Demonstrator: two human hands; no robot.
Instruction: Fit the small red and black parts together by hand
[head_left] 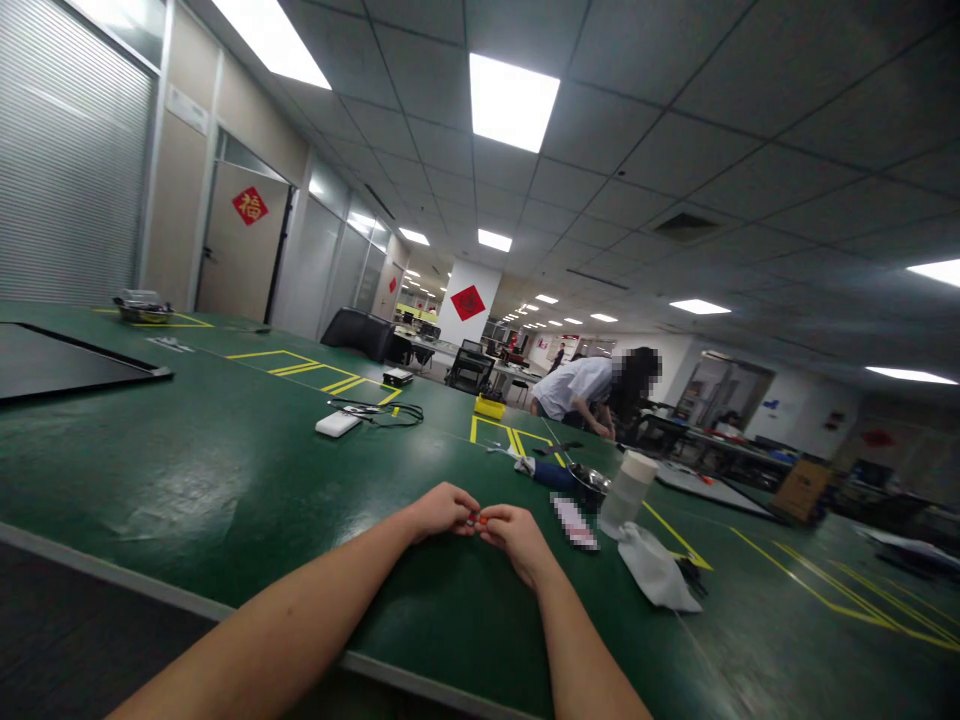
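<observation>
My left hand (442,510) and my right hand (516,537) meet just above the green table (300,500), fingertips nearly touching. Between them is a small orange-red object (481,522) with a pale bit at its left side, too small for me to tell its kind. Each hand is closed in a pinch, the left at the object's left end and the right at its right end. Fingers cover most of it. Right of my right hand lies a blurred pink-and-white flat item (574,522).
A frosted cylindrical container (628,492), a metal bowl (589,484) and a white bag (654,568) stand to the right. Further off are a white power bank-like block (339,424) with black cable, a yellow box (490,406) and a person (577,388) bending over.
</observation>
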